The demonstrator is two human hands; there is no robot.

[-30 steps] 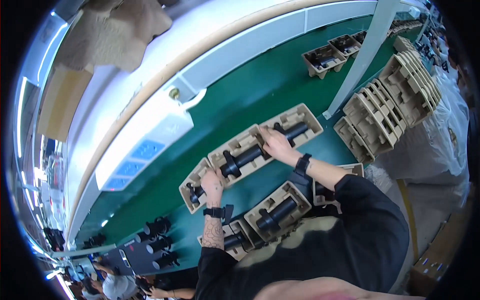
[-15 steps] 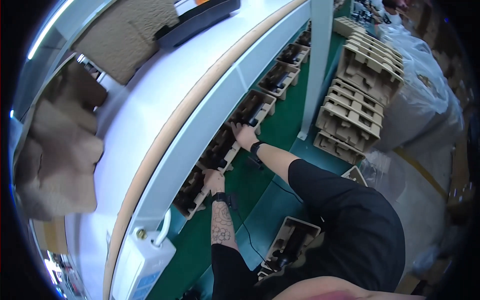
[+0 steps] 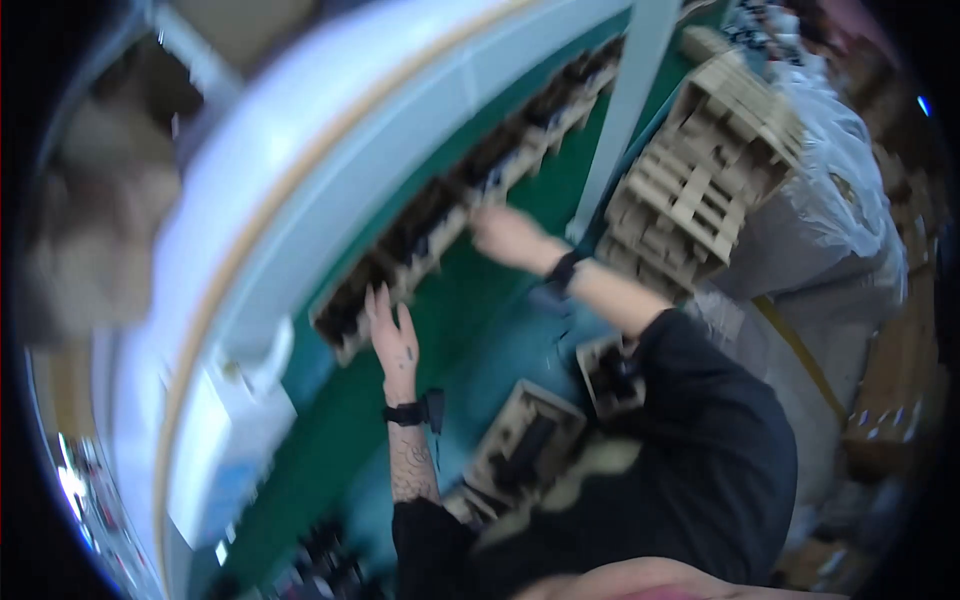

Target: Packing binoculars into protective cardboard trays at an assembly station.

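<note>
A row of tan moulded trays [image 3: 440,240] with dark parts in them runs along a green surface, below the white table's edge. My left hand [image 3: 394,338] is beside the nearest tray [image 3: 345,322], its fingers spread and apparently holding nothing. Farther along, my right hand [image 3: 510,238] hovers at the near side of the row. Motion smears its fingers, so their grip cannot be made out. Both wrists wear black bands. Close to my body lie another tan tray [image 3: 565,425] with a long dark part and a smaller-looking tray [image 3: 595,352], partly behind my right arm.
The white table [image 3: 250,150] with its wooden edge curves along the left. A pale upright post [image 3: 625,130] stands past the row. Beyond it are stacked tan trays [image 3: 690,190] and a translucent plastic bag [image 3: 850,210]. A white box [image 3: 235,420] hangs below the table edge.
Both hands have come off the trays they were touching. My left fingers have spread, and my right hand has drawn to the row's near side. The view has shifted and blurred.
</note>
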